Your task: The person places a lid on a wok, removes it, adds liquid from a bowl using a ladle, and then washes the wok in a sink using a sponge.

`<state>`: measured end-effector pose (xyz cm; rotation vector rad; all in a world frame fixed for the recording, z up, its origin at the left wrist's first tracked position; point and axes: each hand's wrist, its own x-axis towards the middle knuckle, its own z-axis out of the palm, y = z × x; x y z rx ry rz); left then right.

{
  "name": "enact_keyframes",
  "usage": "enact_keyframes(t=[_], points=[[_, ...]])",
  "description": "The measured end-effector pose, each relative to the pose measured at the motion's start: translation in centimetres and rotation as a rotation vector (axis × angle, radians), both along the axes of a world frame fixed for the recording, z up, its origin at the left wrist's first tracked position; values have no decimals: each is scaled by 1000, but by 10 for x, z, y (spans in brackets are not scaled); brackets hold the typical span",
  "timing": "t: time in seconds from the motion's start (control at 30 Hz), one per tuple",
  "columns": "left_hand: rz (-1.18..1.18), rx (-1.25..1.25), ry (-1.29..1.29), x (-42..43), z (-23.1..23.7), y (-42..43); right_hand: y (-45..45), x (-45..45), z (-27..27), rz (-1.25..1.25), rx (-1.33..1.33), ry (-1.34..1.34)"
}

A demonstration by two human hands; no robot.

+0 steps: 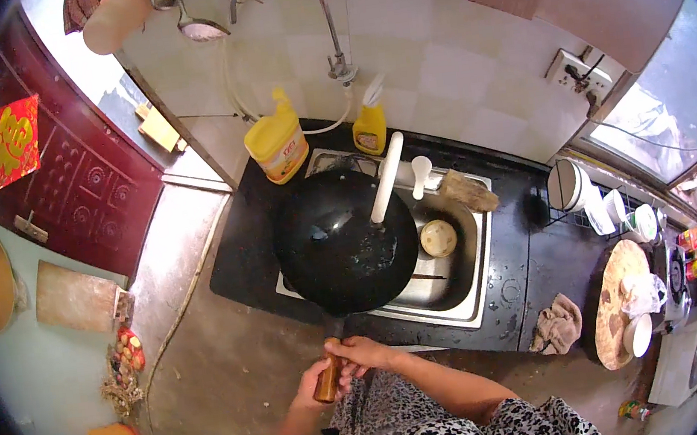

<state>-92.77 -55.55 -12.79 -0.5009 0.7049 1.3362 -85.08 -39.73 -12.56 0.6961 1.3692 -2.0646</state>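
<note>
Both my hands grip the wooden handle (327, 384) of a black wok (342, 250). My left hand (316, 383) is around the lower part of the handle, and my right hand (364, 352) is around its upper part, near the pan. The wok lies over the left part of a stainless steel sink (475, 280), beneath a white faucet spout (388, 177), and its dark inside looks wet. In the sink basin, right of the wok, are a small patterned bowl (438, 238) and a thin dark stick (429, 277).
Behind the sink stand a yellow jug (278, 148) and a yellow spray bottle (369, 128). A loofah-like scrubber (469, 191) and white spoon (421, 174) rest at the sink's back rim. Rightward lie a brown cloth (556, 324), a dish rack (558, 216) and a wooden board (607, 310).
</note>
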Motion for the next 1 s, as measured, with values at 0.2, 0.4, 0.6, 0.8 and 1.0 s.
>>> enact_keyframes(t=[0.2, 0.4, 0.6, 0.8, 1.0], points=[[-79, 316, -55, -1, 17, 7, -39, -5, -13, -493, -230, -15], [-42, 100, 195, 14, 23, 14, -33, 4, 0, -507, -301, 44], [-17, 6, 766, 40, 71, 42, -28, 15, 19, -603, -487, 322], [-29, 5, 964, 70, 87, 30, -44, 37, 29, -556, -612, 443], [126, 85, 862, 93, 91, 2, -65, 55, 47, -473, -391, 528]])
